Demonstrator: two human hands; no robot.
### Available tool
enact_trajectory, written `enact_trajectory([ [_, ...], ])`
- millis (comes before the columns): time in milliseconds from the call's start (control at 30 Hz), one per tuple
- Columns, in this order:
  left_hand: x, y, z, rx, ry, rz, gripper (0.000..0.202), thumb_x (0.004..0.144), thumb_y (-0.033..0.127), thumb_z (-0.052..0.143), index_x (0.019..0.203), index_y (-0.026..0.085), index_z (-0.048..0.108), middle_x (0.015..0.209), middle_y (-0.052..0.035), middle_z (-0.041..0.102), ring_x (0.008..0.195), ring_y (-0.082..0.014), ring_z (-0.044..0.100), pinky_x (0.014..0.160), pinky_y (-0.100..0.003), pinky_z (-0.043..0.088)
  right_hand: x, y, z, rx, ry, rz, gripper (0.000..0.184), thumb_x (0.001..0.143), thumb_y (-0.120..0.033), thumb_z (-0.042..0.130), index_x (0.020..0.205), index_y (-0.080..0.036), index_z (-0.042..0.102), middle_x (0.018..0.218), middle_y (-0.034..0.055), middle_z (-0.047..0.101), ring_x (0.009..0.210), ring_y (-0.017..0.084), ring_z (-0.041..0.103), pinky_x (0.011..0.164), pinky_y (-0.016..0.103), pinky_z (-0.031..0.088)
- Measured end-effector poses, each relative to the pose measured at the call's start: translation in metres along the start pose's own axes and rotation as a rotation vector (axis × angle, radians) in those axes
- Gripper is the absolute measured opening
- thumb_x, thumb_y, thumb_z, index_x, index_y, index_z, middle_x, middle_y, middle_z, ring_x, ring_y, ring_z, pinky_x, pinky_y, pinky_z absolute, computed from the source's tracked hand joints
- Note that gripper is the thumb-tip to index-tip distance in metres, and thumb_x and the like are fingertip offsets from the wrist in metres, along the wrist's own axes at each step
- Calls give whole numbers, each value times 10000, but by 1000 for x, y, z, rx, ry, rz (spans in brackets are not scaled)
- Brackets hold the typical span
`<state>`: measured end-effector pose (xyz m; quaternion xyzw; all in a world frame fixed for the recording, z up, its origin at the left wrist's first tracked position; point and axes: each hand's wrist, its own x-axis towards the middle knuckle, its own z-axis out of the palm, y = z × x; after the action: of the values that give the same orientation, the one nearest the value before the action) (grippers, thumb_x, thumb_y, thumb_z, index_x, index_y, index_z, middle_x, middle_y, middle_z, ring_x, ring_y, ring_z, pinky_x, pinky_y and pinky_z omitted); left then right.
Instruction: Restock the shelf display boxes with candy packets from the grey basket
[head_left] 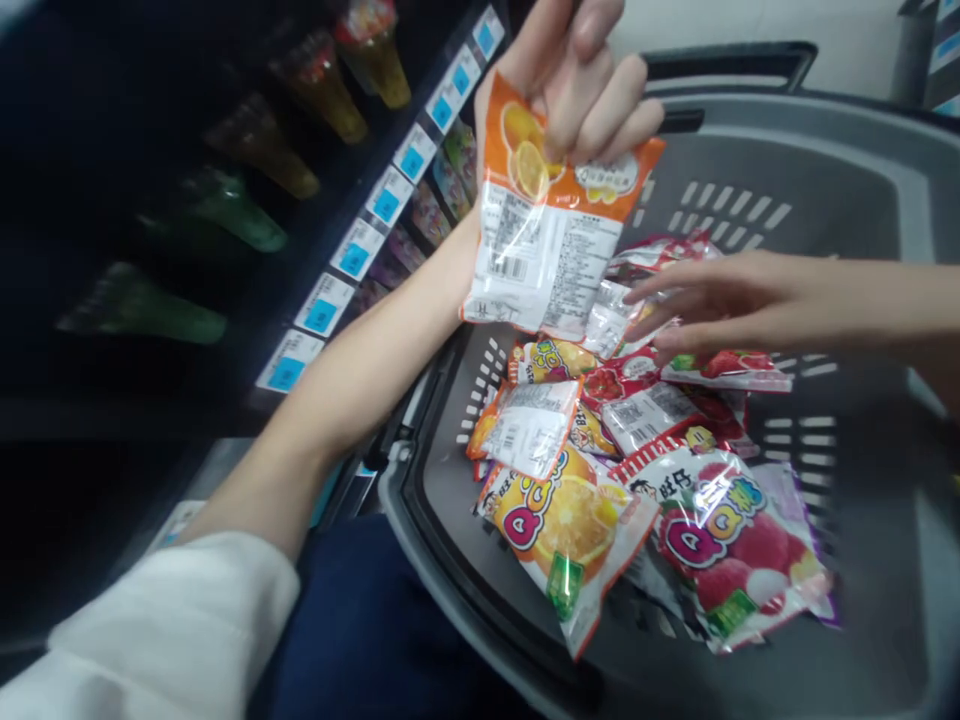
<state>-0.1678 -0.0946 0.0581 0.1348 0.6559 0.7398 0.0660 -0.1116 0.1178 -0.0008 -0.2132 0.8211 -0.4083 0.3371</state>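
My left hand (592, 95) is raised over the far left side of a grey shopping basket (870, 190). Its curled fingers grip an orange-and-white gummy candy bag (555, 225) by the top, printed back towards me. Inside the basket lies a heap of more candy bags, among them a large orange-flavour one (574, 530) and a lychee-flavour one (739, 545). My right hand (720, 300) reaches in from the right with fingers stretched out, above red bags (727, 365). Whether its fingertips touch them, I cannot tell.
A dark shelf with a row of price tags (356, 250) runs along the left. Upright cup-shaped packs (247, 210) stand on it, with colourful packets (427, 215) below the tags. The basket's black handle (735, 65) lies at its far rim.
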Motion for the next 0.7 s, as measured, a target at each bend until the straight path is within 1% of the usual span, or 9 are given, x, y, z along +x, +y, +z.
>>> enact_trajectory([
  [33,3,-4,-2,-49,-26,40,503,1113,410,-137,755,232,169,449,35,-17,458,-121,218,601,-218,298,0,3,0,-7,-44,0,667,934,-572,680,1488,-212,594,1295,61,710,1045,149,729,855,235,593],
  [100,9,-10,-5,-69,-41,40,510,1092,469,-167,751,229,125,420,35,-28,429,-130,185,576,-244,275,0,5,0,7,-101,-12,717,922,-623,673,1513,-230,574,1323,60,699,1074,160,721,830,226,586],
  [200,12,-15,-4,-96,-62,6,535,1094,515,-145,732,223,120,413,31,-13,422,-134,170,565,-271,281,-3,3,0,26,-97,-12,803,913,-655,690,1587,-267,490,1343,76,692,1095,196,720,826,256,604],
  [300,9,-17,-3,-146,-59,-19,578,1105,551,-85,698,234,176,447,34,8,444,-138,171,575,-291,314,-7,-3,1,6,-60,-10,901,910,-677,660,1661,-269,375,1364,95,683,1165,240,706,880,301,619],
  [367,8,-20,-5,-174,-49,-41,607,1113,586,-13,689,244,256,476,41,36,467,-140,196,600,-297,344,-8,-4,1,-33,-39,-10,932,906,-695,642,1672,-249,354,1386,106,670,1230,272,681,930,332,623],
  [433,9,-25,-7,-230,-57,-34,613,1123,590,50,695,247,325,489,46,52,482,-140,204,606,-302,353,-8,-3,1,-67,-47,-10,941,900,-716,643,1665,-241,368,1402,114,658,1253,296,668,965,365,625],
  [500,10,-29,-9,-302,-101,-7,620,1127,573,58,688,244,346,481,48,48,480,-135,184,587,-309,339,-6,0,1,-76,-68,-13,955,904,-726,650,1671,-243,350,1402,120,656,1240,306,673,986,395,623],
  [567,10,-32,-10,-360,-144,-10,633,1122,567,27,677,239,335,467,49,33,473,-131,157,569,-315,321,-5,3,1,-67,-88,-19,979,922,-716,652,1696,-243,283,1405,121,653,1239,303,673,1016,415,612],
  [700,10,-32,-12,-434,-254,-21,632,1109,538,-40,669,233,297,443,52,20,456,-128,131,559,-316,313,-5,1,1,-36,-117,-32,1010,949,-687,647,1717,-212,196,1449,136,622,1307,302,638,1061,413,588],
])
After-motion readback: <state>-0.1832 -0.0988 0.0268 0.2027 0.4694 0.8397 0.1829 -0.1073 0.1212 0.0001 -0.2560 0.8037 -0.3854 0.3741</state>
